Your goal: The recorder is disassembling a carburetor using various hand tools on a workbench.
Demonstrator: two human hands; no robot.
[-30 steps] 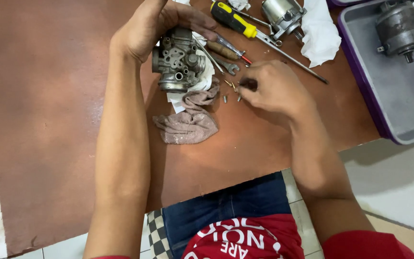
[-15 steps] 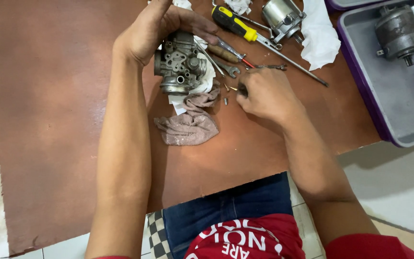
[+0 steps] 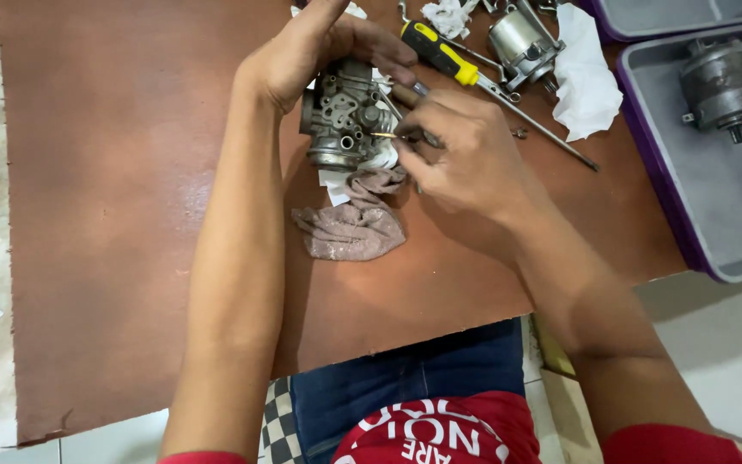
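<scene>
1. The grey carburetor body (image 3: pixel 343 116) is gripped from above by the left hand (image 3: pixel 311 51), over the brown board (image 3: pixel 113 215).
2. A crumpled rag (image 3: pixel 349 228) lies just below it.
3. A thin brass pin (image 3: pixel 385 135) is pinched by the right hand (image 3: pixel 465 155), its tip at the carburetor body.
4. A yellow screwdriver (image 3: pixel 440 53) lies behind.

A brown board (image 3: pixel 130 215) lies on pale tiled floor (image 3: pixel 732 361) — evenly lit.

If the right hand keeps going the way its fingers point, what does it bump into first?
Probably the metal carburetor that the left hand grips; the right hand pinches a thin brass piece pointing at it.
</scene>
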